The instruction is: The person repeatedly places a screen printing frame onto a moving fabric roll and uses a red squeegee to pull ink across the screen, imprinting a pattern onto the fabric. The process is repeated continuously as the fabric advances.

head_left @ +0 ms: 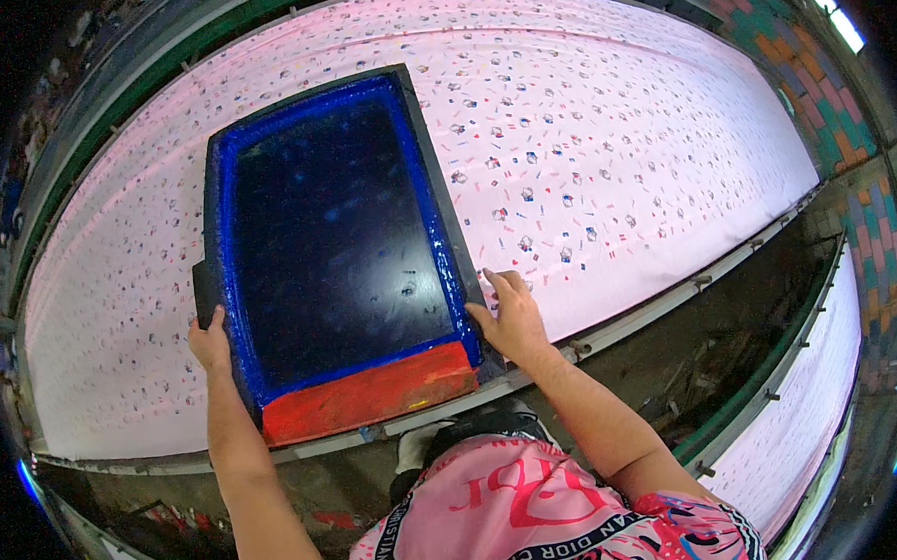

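A screen printing frame lies flat on pink printed fabric. Its dark mesh panel has a blue border, and a red-orange strip crosses the end nearest me. At the frame's near left edge is my left hand, closed on the side with the thumb along the rim and the other fingers mostly hidden. On the opposite side, my right hand grips the near right edge, its thumb over the rim and its fingers curved outside it.
A metal rail with small knobs runs along the fabric table's near edge. To the right, past a dark gap, stands another long table with pale fabric. Coloured paving lies at the far right.
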The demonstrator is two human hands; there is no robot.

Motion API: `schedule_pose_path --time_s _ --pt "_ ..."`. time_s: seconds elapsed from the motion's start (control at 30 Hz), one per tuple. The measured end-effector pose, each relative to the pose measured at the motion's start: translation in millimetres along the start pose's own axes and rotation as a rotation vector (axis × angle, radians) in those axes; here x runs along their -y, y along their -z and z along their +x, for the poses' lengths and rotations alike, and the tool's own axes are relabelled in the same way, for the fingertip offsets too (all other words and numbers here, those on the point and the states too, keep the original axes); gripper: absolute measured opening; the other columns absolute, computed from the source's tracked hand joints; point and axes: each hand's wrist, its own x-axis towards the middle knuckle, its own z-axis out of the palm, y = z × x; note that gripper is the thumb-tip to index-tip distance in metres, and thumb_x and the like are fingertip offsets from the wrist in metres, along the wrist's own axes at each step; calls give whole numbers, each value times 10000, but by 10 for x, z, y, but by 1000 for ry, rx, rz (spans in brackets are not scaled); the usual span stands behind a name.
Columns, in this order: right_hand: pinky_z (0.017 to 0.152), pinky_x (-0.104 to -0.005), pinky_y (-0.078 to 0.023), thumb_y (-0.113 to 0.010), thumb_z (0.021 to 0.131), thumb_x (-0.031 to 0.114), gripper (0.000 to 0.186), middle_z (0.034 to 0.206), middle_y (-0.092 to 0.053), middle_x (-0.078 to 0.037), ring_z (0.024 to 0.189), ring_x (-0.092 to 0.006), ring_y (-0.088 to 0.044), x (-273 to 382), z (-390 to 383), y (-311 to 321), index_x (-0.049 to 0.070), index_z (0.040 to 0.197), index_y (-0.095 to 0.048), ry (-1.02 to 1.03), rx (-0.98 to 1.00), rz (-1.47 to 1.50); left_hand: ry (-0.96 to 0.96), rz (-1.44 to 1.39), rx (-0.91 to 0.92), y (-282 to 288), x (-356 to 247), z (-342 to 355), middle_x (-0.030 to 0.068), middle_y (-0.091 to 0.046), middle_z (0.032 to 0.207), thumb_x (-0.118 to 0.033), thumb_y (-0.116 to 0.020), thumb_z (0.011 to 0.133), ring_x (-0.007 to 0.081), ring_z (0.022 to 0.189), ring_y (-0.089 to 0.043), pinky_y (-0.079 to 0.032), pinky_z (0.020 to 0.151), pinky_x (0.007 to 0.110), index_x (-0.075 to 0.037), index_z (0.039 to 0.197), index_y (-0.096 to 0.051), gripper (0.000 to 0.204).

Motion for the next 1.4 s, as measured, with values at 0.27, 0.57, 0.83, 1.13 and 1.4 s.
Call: schedule_pose_path --time_s 0.27,0.57,0.83,1.13,1.4 --pt "904 -480 -636 -955 869 339 581 1228 -743 -209 998 -368 -786 38 440 -283 15 1312 -768 -228 96 -61 82 -355 94 172 127 -3 120 -821 1009 -266 -891 973 243 874 -737 -577 853 400 41 1128 -802 355" --pt "918 -485 -627 -924 806 260 446 1129 -766 -207 1019 -381 -782 75 556 -243 -13 1131 -788 -346 67 -72 189 -450 199 148 -115 -68 139 -796 1127 -239 -839 1028 255 973 -727 -567 925 377 68 1278 -750 406" --pt "899 -497 -633 -890 772 250 400 1133 -758 -197 991 -401 -781 476 640 135 3 1072 -796 -220 17 -16 275 -627 213 152 13 112 199 -775 1256 -219 -819 1036 326 1057 -743 -594 990 427 94 1384 -696 484" --pt "956 -495 -637 -891 762 283 446 1145 -786 -224 1048 -418 -787 -497 1183 1245 1 1102 -827 -242 -50 -71 323 -730 213 -58 -1509 -582 210 -775 1241 -203 -842 1007 333 1032 -765 -628 932 424 88 1403 -681 517" --pt "993 -477 -633 -893 755 268 476 1168 -810 -236 1091 -401 -796 -2148 1660 2653 -14 1134 -840 -276 -153 -117 228 -874 268 -971 -3376 -1724 161 -804 1151 -120 -848 997 262 920 -771 -629 859 384 69 1320 -712 398"
